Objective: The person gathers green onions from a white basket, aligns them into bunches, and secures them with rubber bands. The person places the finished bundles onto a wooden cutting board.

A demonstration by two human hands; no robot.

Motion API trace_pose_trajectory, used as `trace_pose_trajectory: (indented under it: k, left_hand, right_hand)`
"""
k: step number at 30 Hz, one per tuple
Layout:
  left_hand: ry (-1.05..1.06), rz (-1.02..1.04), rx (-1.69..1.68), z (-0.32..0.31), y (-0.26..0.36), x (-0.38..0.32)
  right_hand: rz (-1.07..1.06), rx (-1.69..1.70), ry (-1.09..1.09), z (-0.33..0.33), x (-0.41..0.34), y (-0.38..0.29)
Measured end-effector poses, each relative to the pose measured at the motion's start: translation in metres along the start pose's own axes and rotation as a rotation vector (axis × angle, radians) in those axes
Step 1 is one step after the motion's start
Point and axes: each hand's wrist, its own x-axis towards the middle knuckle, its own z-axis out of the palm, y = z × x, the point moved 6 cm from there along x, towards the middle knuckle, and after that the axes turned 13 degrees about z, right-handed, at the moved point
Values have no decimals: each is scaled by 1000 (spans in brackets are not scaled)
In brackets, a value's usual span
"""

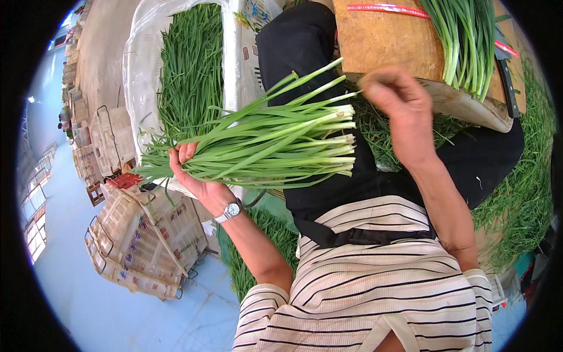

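My left hand (191, 169) is closed around the leafy end of a bunch of Chinese chives (268, 145), held level across my lap with the pale stem ends to the right. A few stalks stick out above the rest of the bunch. The thumb and fingertips of my right hand (391, 94) pinch the pale tip of one of these stalks. Past that hand, another bunch of chives (466, 48) lies on a wooden board (391, 39), on top of a red printed tape (387, 8). A knife (508, 86) with a black handle lies at the board's right edge.
Behind the held bunch stands a plastic-lined crate (231, 57) filled with chives (193, 66). Loose greens (510, 211) are heaped on the right, and trimmings (378, 127) lie under the board. More chives (264, 246) are beside my left forearm. Worn plastic crates (145, 242) stand on the blue floor.
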Motion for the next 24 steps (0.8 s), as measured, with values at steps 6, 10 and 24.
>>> trace_pose_trajectory:
  k: [6,10,24]
  left_hand:
    - [40,1,-58,4,-8,-4]
    - [-6,19,22,-1,-1,0]
    - [-151,72,24,30,-11,-21]
  right_hand:
    - [-51,-344,-106,-9,-41,-12]
    - [-194,-524,-98,11,-39,1]
    - [-73,-491,-110,29,-32,16]
